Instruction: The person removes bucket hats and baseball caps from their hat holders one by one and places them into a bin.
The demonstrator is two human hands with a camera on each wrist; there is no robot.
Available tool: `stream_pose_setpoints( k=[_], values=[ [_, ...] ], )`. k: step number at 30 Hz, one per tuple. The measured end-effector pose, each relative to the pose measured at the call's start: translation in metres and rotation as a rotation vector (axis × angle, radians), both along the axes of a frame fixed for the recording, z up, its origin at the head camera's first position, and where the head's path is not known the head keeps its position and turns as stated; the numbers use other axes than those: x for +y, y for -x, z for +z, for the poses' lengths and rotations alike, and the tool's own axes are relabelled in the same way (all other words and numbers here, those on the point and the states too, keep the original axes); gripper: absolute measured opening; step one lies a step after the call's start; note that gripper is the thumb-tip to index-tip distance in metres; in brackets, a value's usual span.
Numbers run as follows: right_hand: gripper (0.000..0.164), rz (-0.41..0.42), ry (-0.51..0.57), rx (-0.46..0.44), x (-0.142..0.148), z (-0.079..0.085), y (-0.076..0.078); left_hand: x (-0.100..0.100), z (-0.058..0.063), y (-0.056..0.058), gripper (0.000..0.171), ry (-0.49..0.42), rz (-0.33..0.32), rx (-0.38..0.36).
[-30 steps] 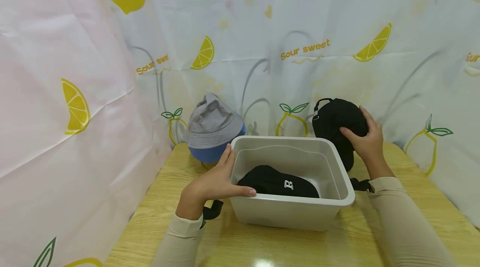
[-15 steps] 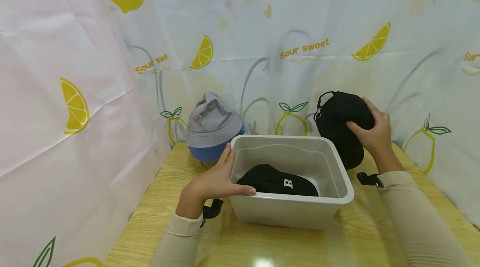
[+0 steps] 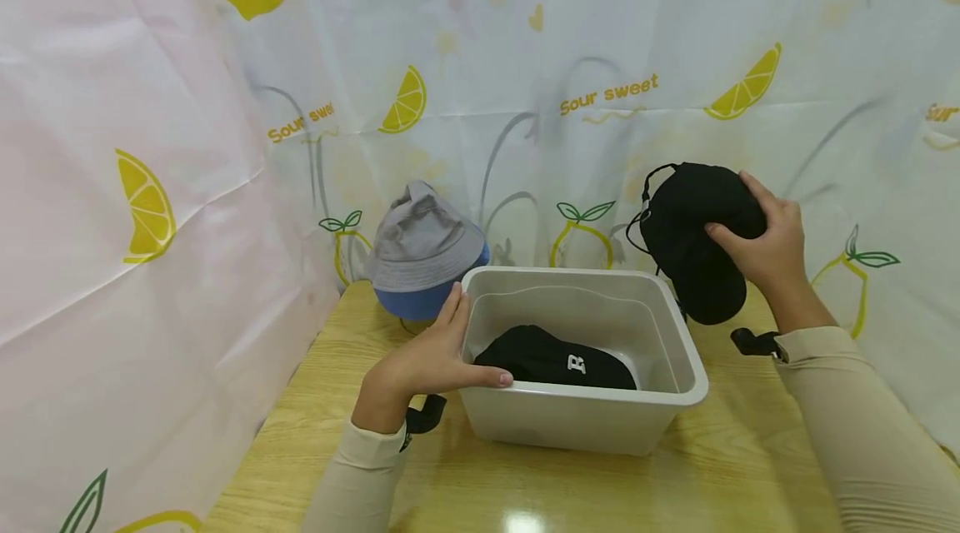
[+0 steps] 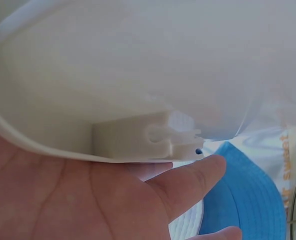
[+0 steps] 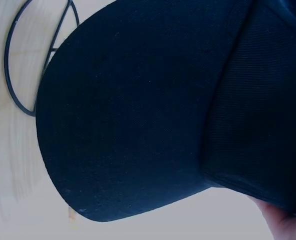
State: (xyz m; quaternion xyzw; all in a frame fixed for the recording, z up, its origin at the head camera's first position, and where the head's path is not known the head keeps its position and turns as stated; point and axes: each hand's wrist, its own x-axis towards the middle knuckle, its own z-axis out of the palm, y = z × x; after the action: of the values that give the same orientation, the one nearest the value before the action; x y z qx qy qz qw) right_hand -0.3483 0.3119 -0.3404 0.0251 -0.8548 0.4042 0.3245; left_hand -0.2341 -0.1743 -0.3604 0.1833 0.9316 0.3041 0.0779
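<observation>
My right hand [image 3: 776, 246] grips a black baseball cap [image 3: 697, 225] by its crown, thumb on the near side. The cap is raised beyond the right end of a beige plastic bin [image 3: 570, 425], its brim hanging down. Its dark brim [image 5: 122, 110] fills much of the right wrist view. My left hand [image 3: 420, 362] rests on the bin's left corner, thumb along the front rim and straight fingers against the left side. Inside the bin lies another black cap [image 3: 555, 362] with a white letter. The left wrist view shows my palm [image 4: 87, 200] against the bin's outer wall.
Behind my left hand, a grey bucket hat [image 3: 427, 241] sits over a blue hat [image 3: 408, 304]. A dark wire stand [image 3: 636, 235] shows partly behind the held cap. All this is on a wooden table [image 3: 480, 491], with a lemon-print curtain [image 3: 480, 33] behind.
My right hand has lifted the black baseball cap up and to the right, uncovering part of the wire stand. The left hand and the bin have stayed in place.
</observation>
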Motion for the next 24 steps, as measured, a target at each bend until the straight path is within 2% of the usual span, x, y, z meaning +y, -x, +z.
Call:
stream_pose_setpoints(
  k=[15, 24],
  values=[
    [0.084, -0.027, -0.048, 0.015, 0.001, 0.036, -0.015, 0.004, -0.001, 0.001, 0.147, 0.013, 0.009, 0.018],
    [0.082, -0.031, -0.067, -0.008, -0.001, 0.061, -0.028, 0.007, -0.003, 0.003, 0.145, 0.002, 0.005, 0.029]
  ],
)
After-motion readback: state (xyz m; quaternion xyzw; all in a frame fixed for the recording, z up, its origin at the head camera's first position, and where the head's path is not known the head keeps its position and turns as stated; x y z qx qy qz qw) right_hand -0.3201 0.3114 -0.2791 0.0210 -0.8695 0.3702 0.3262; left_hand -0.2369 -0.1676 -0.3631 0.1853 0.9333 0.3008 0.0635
